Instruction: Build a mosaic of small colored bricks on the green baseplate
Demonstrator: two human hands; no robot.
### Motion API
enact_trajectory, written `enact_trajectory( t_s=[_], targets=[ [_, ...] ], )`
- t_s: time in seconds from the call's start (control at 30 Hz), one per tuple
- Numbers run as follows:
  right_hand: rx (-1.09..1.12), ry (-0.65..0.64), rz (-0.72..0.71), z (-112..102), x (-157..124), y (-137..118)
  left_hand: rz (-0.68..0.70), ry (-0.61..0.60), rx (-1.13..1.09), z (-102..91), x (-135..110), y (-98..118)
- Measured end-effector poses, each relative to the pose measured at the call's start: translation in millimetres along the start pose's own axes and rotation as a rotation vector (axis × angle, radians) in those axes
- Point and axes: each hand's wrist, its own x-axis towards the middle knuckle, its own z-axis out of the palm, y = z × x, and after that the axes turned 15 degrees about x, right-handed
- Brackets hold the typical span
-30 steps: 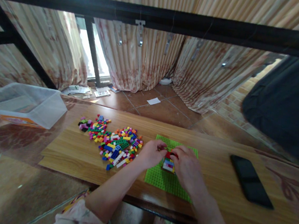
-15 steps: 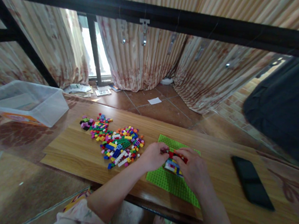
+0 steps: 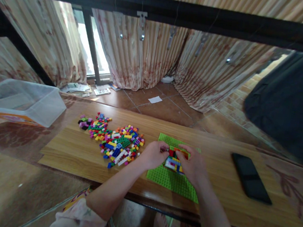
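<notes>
A small build of toy bricks, with white, light blue, yellow and blue parts in front and red and orange ones behind, sits on a green studded baseplate. My left hand is at its left side, thumb and fingertips pinched together; anything between them is too small to make out. My right hand curls around the right and back of the build, thumb and fingers against the red and orange bricks. Its palm hides part of the build and the plate's right side.
Left of the plate, a pile of loose coloured bricks lies on the wooden board. A black phone rests at the right. The clear plastic bin stands at far left. A dark bar crosses above, before curtains.
My left hand has drawn slightly away from the build, so more of a red brick shows between the hands. My right hand stays at the build. The whole view has shifted a little.
</notes>
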Motion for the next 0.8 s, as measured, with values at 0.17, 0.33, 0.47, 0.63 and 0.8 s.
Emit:
enact_trajectory(
  t_s=[0.17,0.33,0.47,0.63,0.8],
  targets=[
    [0.053,-0.004,0.042,3,0,8,0.010,-0.007,-0.006,-1.1,-1,0],
    [0.075,-0.029,0.143,2,1,3,0.001,-0.006,0.021,-0.1,-1,1],
    [0.089,-0.041,0.205,0,4,-3,0.000,0.000,0.055,-0.3,-1,1],
    [0.108,-0.050,0.211,2,4,-4,0.018,0.013,0.085,-0.5,-4,4],
    [0.173,-0.092,0.179,3,1,0,0.037,0.023,0.092,-3.5,-4,2]
  ],
)
